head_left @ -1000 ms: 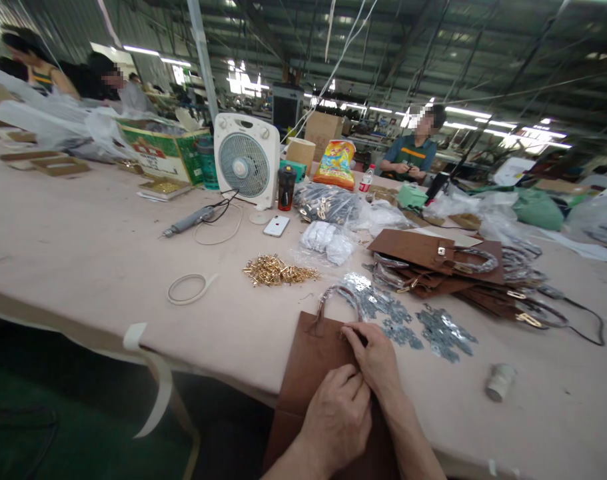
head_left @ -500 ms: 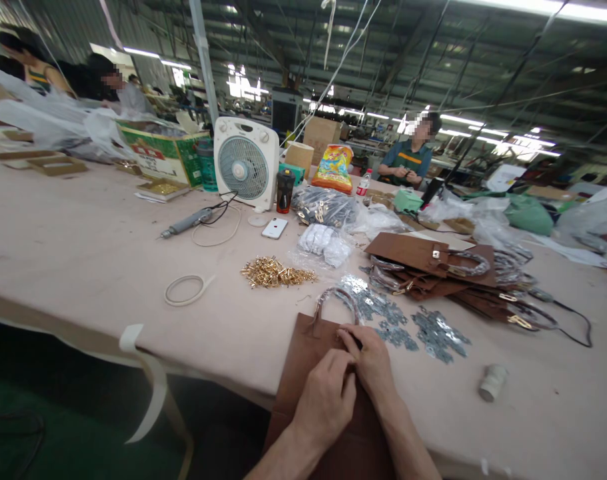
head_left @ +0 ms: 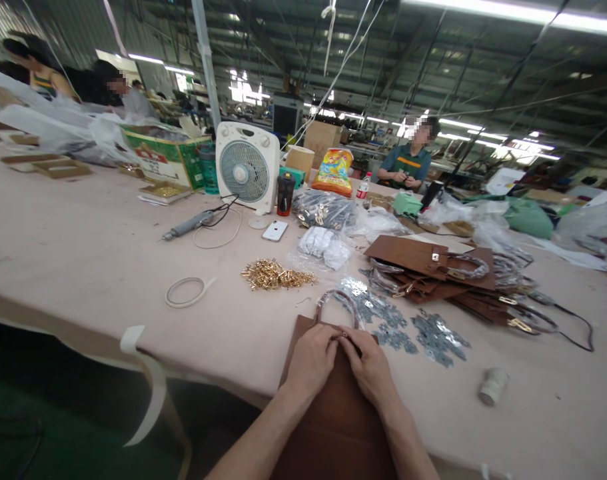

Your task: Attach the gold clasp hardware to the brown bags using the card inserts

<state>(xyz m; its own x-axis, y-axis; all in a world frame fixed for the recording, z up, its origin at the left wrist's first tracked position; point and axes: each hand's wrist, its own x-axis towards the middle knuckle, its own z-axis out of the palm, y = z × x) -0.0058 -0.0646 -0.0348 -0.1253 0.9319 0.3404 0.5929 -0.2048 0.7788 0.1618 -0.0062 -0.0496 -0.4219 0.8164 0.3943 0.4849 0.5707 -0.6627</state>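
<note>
A brown handbag point(head_left: 333, 427) leans over the table's near edge, its plastic-wrapped handle point(head_left: 339, 293) standing up at the top. My left hand point(head_left: 314, 357) and my right hand point(head_left: 367, 357) meet at the middle of the bag's upper edge. Both have their fingers closed, pinching the edge from either side. Between the fingertips a small dark spot shows, too small to name. Just beyond the bag lie flat grey metal plates point(head_left: 439, 339) in loose heaps, and to their left a pile of small gold-coloured metal pieces point(head_left: 276, 274).
More brown bags point(head_left: 408, 253) are stacked at the right. A roll of tape point(head_left: 184, 292), an electric screwdriver point(head_left: 188, 225), a phone point(head_left: 275, 231) and a box fan point(head_left: 247, 167) lie or stand to the left. A small grey cylinder point(head_left: 494, 387) is near the right front. A co-worker point(head_left: 407, 163) sits across the table.
My left hand has moved up and forward to the bag's top edge, where its fingertips now meet those of my right hand. The bag stays in nearly the same place.
</note>
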